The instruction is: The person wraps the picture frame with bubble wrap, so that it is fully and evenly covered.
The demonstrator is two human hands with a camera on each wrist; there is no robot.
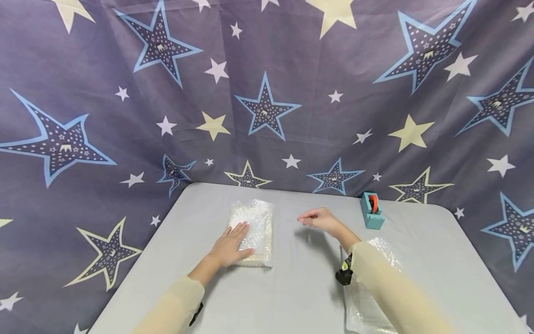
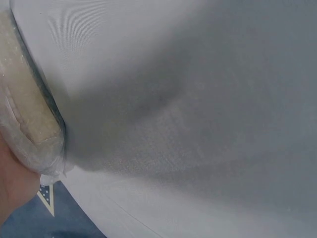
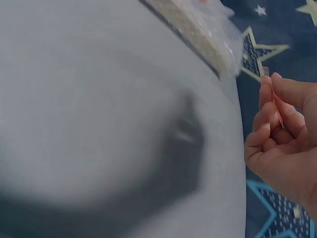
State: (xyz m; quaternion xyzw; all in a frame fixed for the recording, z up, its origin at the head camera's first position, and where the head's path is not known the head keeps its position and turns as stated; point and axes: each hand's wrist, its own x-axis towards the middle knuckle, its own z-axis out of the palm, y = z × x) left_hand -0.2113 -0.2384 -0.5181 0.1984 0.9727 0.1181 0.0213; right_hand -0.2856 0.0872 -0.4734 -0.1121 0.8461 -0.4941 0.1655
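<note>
My left hand (image 1: pixel 229 246) rests spread on a flat, bubble-wrapped rectangular package (image 1: pixel 260 232) at the left of the table. In the left wrist view the package's wrapped edge (image 2: pixel 34 99) shows pale contents and a dark rim through the plastic. To the right of the package, my right hand (image 1: pixel 323 220) is raised above the table with its thumb and index finger together. Between those fingertips a small strip of clear tape (image 3: pixel 266 71) sticks out in the right wrist view; most of it is hidden by the fingers.
A teal tape dispenser (image 1: pixel 372 215) with an orange-red core stands at the back right. Beneath the right forearm lies more clear bubble wrap (image 1: pixel 367 311), partly covered by the sleeve. The grey-white table (image 1: pixel 300 287) meets a star-printed curtain (image 1: pixel 292 116) behind.
</note>
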